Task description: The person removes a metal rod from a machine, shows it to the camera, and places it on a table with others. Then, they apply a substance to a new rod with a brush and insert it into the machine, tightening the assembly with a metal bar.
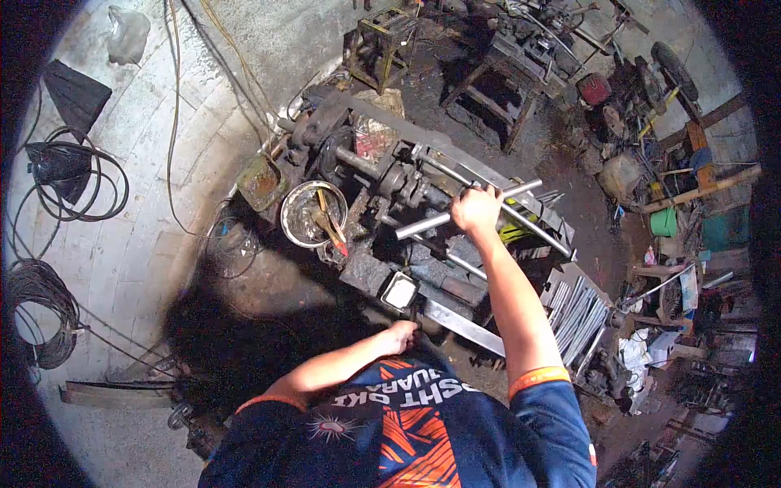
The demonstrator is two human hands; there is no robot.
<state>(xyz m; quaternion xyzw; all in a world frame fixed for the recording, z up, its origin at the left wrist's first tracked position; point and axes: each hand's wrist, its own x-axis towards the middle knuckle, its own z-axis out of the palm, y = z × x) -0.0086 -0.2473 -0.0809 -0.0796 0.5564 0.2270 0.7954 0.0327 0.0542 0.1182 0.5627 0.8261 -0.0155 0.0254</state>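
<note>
My right hand (477, 210) is closed around a shiny metal bar (424, 225), whose ends stick out on both sides, above a dark greasy machine (400, 185). Near my body, my left hand (400, 334) is closed at the machine's front edge, by a dark handle-like part; what it grips is too small to make out. Just beyond it sits a small square container (399, 291) with pale contents. A round pan (314, 213) holding brushes or tools rests at the machine's left end.
Many metal rods (576, 320) lie in a tray at the right. A metal stand (496, 89) and a small stool frame (382, 50) are behind. Coiled cable (41, 313) hangs at the left wall. A green bucket (663, 222) is far right.
</note>
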